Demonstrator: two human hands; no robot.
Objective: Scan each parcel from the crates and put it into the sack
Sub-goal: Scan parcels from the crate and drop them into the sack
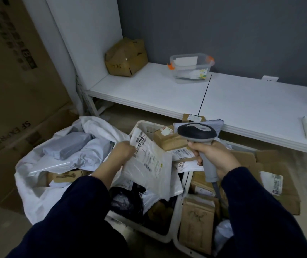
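Parcel (149,161) in white plastic wrap, label face up, hangs over the left crate (143,126) at the middle of the view. The left hand (123,151) grips its edge on the 9 o'clock side, fingers closed on the wrap. At 3 o'clock from it, the right hand (214,157) has its fingers wrapped round the handle of a grey scanner (197,133), whose dark head lies at 2 o'clock from the parcel. The right crate (176,247), at 5 o'clock and just beside the left one, holds brown cardboard parcels (195,220). The white sack (37,164) stands open at 9 o'clock, just beside the left crate, with a grey parcel (69,146) inside. Toward 12 o'clock a white shelf (149,86) carries a cardboard box (126,56) and a clear tub (191,67).
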